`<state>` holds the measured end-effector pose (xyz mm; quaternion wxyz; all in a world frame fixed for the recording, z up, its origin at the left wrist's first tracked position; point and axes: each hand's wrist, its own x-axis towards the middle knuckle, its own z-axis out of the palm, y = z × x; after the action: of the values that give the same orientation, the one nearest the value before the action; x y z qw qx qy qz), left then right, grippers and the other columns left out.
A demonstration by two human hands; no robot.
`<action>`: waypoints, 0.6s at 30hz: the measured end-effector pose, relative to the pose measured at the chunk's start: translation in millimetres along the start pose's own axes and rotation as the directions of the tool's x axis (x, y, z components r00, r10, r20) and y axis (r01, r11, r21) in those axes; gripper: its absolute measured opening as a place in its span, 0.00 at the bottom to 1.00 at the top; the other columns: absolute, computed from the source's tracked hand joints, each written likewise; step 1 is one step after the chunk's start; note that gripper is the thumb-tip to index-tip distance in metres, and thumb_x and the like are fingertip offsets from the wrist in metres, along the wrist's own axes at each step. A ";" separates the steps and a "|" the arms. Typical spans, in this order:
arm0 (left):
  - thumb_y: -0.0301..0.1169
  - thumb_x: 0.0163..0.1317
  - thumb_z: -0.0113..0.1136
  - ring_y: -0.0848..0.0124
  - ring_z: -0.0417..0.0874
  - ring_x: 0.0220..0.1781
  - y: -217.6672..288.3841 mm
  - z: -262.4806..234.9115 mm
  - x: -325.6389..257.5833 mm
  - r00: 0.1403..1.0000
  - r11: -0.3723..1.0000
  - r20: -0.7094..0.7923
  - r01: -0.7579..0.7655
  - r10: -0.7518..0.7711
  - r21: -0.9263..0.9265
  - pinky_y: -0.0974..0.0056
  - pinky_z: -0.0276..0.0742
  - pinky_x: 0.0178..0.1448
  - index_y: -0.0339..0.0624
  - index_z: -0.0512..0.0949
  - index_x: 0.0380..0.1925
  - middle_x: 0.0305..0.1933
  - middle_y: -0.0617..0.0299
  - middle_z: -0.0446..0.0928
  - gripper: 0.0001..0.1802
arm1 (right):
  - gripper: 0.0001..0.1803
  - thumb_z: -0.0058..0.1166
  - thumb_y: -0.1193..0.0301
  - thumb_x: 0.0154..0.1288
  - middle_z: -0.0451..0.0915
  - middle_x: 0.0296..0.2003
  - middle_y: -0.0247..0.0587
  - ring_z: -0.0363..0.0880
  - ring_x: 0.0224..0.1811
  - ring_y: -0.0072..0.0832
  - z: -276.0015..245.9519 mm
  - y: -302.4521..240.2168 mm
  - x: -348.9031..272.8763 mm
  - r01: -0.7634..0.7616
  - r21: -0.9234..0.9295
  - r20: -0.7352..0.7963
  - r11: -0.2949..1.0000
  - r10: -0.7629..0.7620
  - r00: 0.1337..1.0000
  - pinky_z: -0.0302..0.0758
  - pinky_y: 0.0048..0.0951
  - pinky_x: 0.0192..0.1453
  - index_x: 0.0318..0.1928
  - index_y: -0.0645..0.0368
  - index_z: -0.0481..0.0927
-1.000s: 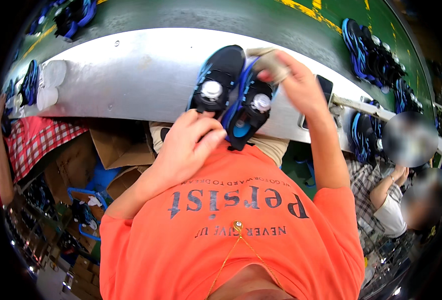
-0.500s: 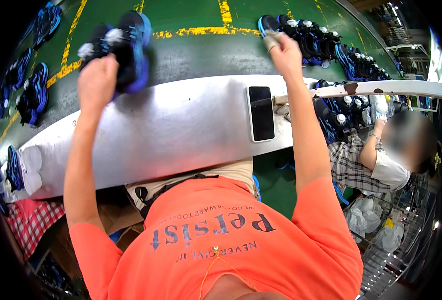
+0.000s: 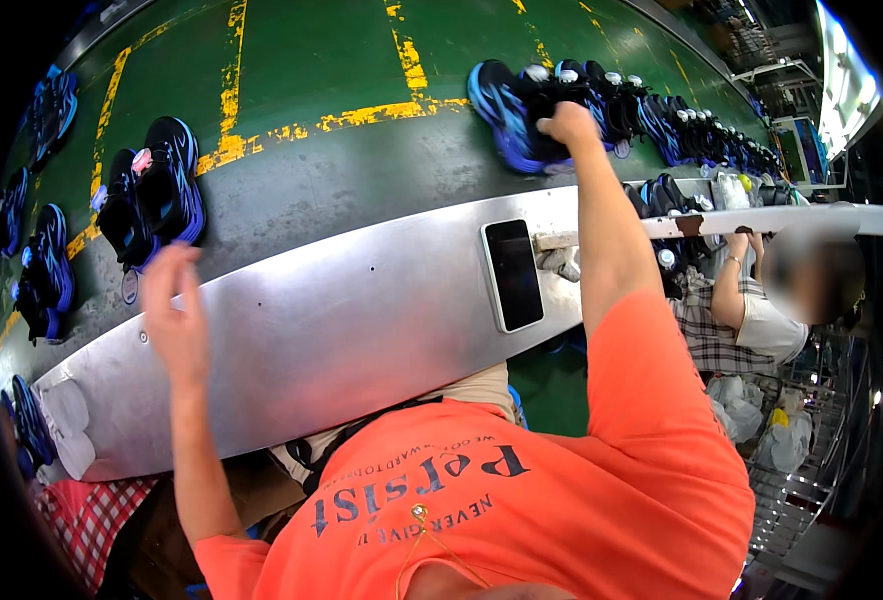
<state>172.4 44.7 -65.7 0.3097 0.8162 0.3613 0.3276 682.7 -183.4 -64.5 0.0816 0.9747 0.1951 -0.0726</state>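
Note:
My left hand [image 3: 177,310] hovers over the left part of a metal tabletop [image 3: 322,310], fingers stretched and a little blurred, with nothing in them. Just beyond its fingertips stands a pair of black and blue sneakers [image 3: 170,185] with a pale round tag hanging at the near end. My right hand [image 3: 574,130] reaches far forward. Its fingers close on the collar side of a black and blue sneaker [image 3: 510,118] at the left end of a row of shoes. The fingertips are partly hidden against the dark shoe.
A white phone [image 3: 513,275] lies on the tabletop near a white metal rail [image 3: 762,220]. More sneakers [image 3: 50,260] stand at the left on the green surface [image 3: 312,60] with yellow lines. White oval pads [image 3: 67,415] lie at the left table end. Another person [image 3: 752,310] sits at the right.
My left hand has let go of the pair of sneakers and drawn back toward me. My right hand remains at the row's end, where the shoe now shows its side. The view has shifted.

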 end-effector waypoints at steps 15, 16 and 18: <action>0.21 0.52 0.48 0.51 0.69 0.65 36.5 12.9 -83.5 0.855 0.911 0.393 0.403 -0.338 -0.091 0.59 0.62 0.69 0.32 0.63 0.63 0.60 0.41 0.71 0.33 | 0.17 0.56 0.66 0.60 0.80 0.31 0.56 0.80 0.36 0.51 -15.8 -147.5 -363.5 0.628 0.677 0.166 0.384 -0.911 0.379 0.76 0.46 0.40 0.44 0.67 0.76; 0.21 0.52 0.47 0.51 0.70 0.65 36.9 4.5 -72.4 0.847 0.928 0.417 0.371 -0.330 -0.019 0.59 0.62 0.68 0.33 0.65 0.63 0.59 0.41 0.72 0.33 | 0.17 0.55 0.66 0.61 0.80 0.32 0.55 0.80 0.36 0.50 -16.2 -144.7 -364.8 0.619 0.697 0.186 0.362 -0.925 0.332 0.76 0.45 0.40 0.46 0.66 0.76; 0.22 0.56 0.50 0.48 0.76 0.54 30.1 -4.7 -68.7 0.953 0.971 0.255 0.107 -0.162 0.216 0.55 0.67 0.62 0.35 0.71 0.56 0.48 0.44 0.77 0.24 | 0.13 0.56 0.69 0.61 0.82 0.35 0.49 0.82 0.36 0.41 -33.3 -130.3 -356.4 0.552 0.827 0.013 0.103 -0.986 0.164 0.78 0.36 0.42 0.44 0.62 0.80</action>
<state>144.4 -25.1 -61.9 0.2943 0.8536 0.4016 0.1532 309.8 -189.8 12.8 -0.2707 0.5544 0.6358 -0.4638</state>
